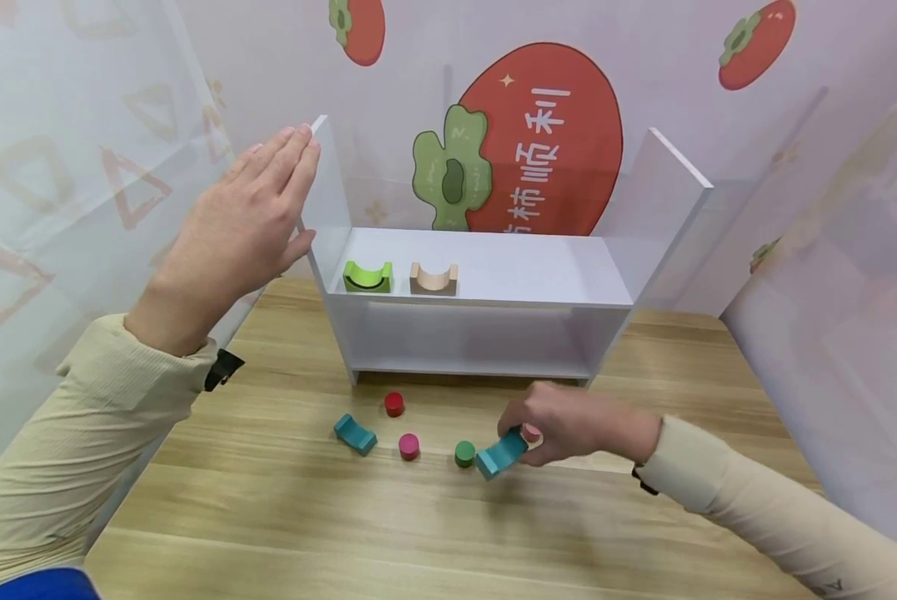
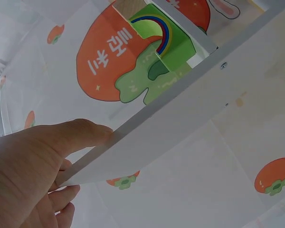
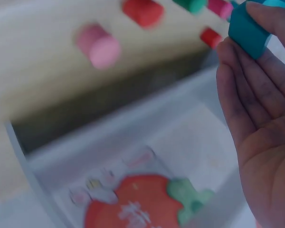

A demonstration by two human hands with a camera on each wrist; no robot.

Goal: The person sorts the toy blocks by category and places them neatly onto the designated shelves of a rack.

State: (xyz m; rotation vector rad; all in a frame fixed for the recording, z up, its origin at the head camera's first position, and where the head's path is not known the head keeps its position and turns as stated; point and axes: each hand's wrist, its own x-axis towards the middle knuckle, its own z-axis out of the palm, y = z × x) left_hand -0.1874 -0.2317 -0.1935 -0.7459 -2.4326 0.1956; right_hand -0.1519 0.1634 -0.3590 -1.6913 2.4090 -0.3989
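The white shelf [image 1: 478, 287] stands on the table [image 1: 268, 517]; the left hand [image 1: 242, 229] rests flat-fingered against its left side panel. The right hand [image 1: 568, 421] pinches a teal arch block [image 1: 501, 454] at its fingertips, seemingly just above the tabletop.

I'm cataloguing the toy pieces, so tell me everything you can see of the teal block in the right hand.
The teal block looks like painted wood, an arch-shaped piece with a curved hollow along one face. The right hand pinches one end between fingertips and thumb, tilted, its low end at or just above the wooden table. It sits beside a green cylinder, in front of the white shelf.
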